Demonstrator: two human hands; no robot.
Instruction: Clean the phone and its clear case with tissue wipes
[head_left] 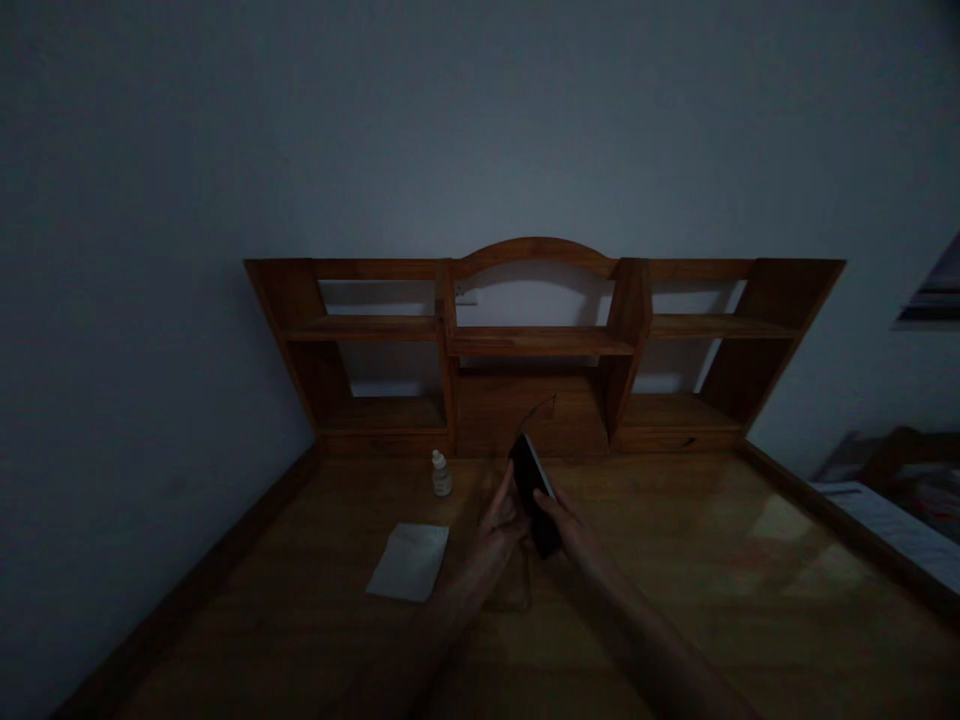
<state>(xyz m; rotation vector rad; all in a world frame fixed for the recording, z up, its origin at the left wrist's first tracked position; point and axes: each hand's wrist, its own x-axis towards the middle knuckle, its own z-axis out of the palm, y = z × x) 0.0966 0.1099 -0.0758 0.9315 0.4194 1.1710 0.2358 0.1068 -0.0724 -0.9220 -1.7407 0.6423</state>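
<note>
Clasping a dark device (529,482), left hand (504,516) alongside, right hand (568,522) opposite (thumb on its surface)

A slim, flat, rectangular black device (527,482), its material too dark to make out, is held above the surface (675,560). A pale strip runs along its right-hand edge. It is tilted, the far end slanting to the left and the near end to the right. The left hand (502,515) touches it along its left side; the right hand (568,525) grips its right side, thumb across the dark face, which shows no lit display.
</note>
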